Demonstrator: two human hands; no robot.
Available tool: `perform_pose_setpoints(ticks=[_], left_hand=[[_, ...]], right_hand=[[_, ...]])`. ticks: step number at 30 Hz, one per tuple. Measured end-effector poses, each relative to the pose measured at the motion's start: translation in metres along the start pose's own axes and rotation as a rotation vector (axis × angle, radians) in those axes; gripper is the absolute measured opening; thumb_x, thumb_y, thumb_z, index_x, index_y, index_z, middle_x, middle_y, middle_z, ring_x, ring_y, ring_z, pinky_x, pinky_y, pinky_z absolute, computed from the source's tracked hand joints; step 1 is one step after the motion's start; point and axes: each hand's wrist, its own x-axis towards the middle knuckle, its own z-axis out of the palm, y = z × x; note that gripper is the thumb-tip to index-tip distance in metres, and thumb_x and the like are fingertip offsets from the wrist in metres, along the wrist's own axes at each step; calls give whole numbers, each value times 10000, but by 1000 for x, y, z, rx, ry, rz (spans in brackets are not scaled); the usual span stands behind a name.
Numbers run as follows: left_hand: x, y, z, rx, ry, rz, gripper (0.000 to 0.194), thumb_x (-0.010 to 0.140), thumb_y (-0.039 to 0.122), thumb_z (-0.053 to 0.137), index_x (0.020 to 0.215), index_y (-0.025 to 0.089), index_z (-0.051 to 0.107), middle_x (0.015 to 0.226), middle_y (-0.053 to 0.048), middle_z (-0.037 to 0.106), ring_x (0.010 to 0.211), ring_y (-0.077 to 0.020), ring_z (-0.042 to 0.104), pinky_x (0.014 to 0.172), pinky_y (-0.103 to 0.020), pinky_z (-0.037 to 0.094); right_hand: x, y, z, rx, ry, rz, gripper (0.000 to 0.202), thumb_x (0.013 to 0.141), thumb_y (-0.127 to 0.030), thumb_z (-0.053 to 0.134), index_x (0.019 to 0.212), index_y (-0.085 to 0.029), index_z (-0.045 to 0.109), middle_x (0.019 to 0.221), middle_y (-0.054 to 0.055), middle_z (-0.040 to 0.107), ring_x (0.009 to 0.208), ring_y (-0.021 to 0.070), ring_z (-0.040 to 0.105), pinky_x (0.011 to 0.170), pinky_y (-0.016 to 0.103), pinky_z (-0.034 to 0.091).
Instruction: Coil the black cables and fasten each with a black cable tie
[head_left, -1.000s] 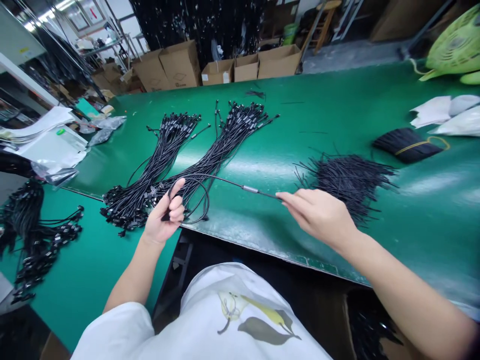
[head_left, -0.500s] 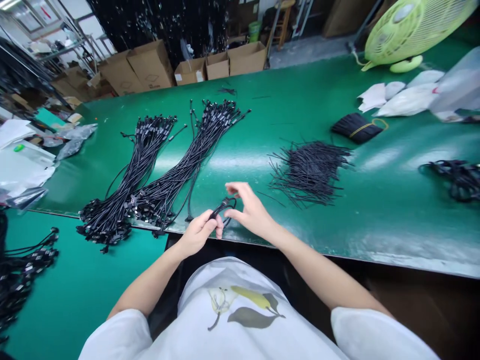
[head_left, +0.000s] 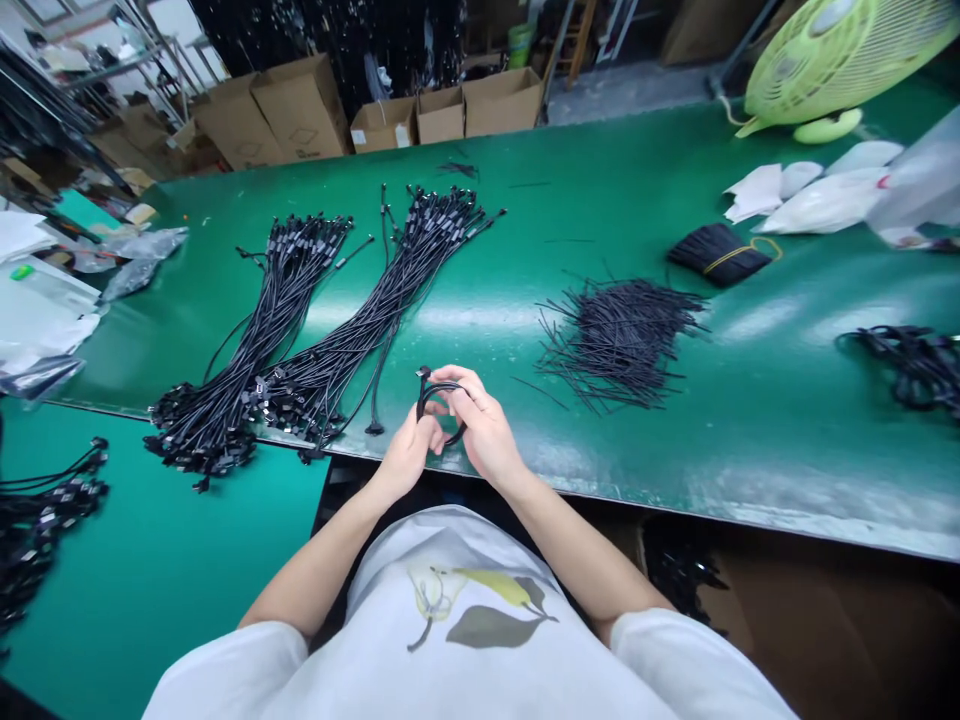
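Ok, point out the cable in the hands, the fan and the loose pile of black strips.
Cable (head_left: 421, 402): head view, left side of its loop.
Fan (head_left: 847, 62): head view, on the grille.
Pile (head_left: 628, 338): head view, its middle.

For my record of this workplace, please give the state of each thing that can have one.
Cable: bent into a loop, held
Left hand: closed on the cable
Right hand: closed on the cable
Cable bundles: stretched out lengthwise
Strip pile: loose, untidy
Strip bundle: yellow band around it
Fan: running or not, cannot tell
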Motion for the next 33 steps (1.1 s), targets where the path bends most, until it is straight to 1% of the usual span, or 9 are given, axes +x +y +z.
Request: perform_pose_setpoints(ticks=[2,4,8,13,18,22,25,28,33], left_hand=[[2,2,-3,175,-56,-13,409,911,570,433,861,178,537,641,22,472,620,-136,459,682,-284,399],[2,3,-5,303,-183,-38,433,914,556,425,734,176,528,671,-13,526,649,-149,483,653,-281,387],[-1,-2,-5,356,-386,-85,453,881,553,477,644,171,536,631,-23,539,626,-159,494,627,-281,389],[-6,-3,1,231,-386,-86,360,878,487,520,755,170,638,724,-46,581,741,-195,530,711,-295,422],[-6,8,9,290,-245,12,248,858,402,589,974,209,693,1048,-95,609,1057,-260,489,998,-381,347],[-8,4,14,-14,-338,-168,374,831,535,602,827,163,638,769,-58,599,760,-192,555,827,-364,454],[-12,3,15,-373,-412,-415,418,812,578,611,832,164,561,538,62,414,451,-97,411,546,-281,449],[-12,7,14,-482,-366,-529,419,833,564,598,851,147,567,525,92,322,406,-61,328,475,-229,407],[-1,10,18,-406,-266,-532,364,807,492,671,810,142,574,560,72,347,479,-67,368,501,-217,403]], right_hand=[[-4,-5,9,39,-55,58,399,880,-577,504,969,-201,604,1079,93,594,811,168,593,474,228,439],[-9,-9,15,109,-69,113,401,898,-586,469,942,-199,565,836,55,612,581,124,529,372,206,330],[-12,-18,18,247,-7,131,392,894,-595,484,827,-209,461,638,-43,460,411,47,345,364,182,227],[-9,-30,8,338,-137,145,610,803,-793,397,932,-211,525,689,-54,402,387,20,250,361,186,156],[-9,-27,3,391,-98,178,658,791,-812,385,767,-175,547,609,-67,333,366,11,202,358,185,115],[-7,-21,0,386,-90,161,653,805,-803,372,681,-175,505,598,-65,340,351,10,204,347,179,139],[-2,-27,-15,255,-157,119,622,848,-760,351,683,-181,505,608,-37,421,386,57,387,375,208,329],[3,-45,-42,-47,-180,-70,527,922,-632,373,741,-179,573,738,28,554,682,153,614,667,321,531],[-32,-80,-69,-745,-173,-459,286,939,-432,482,1053,-252,673,1112,82,624,1134,212,552,1009,421,430]])
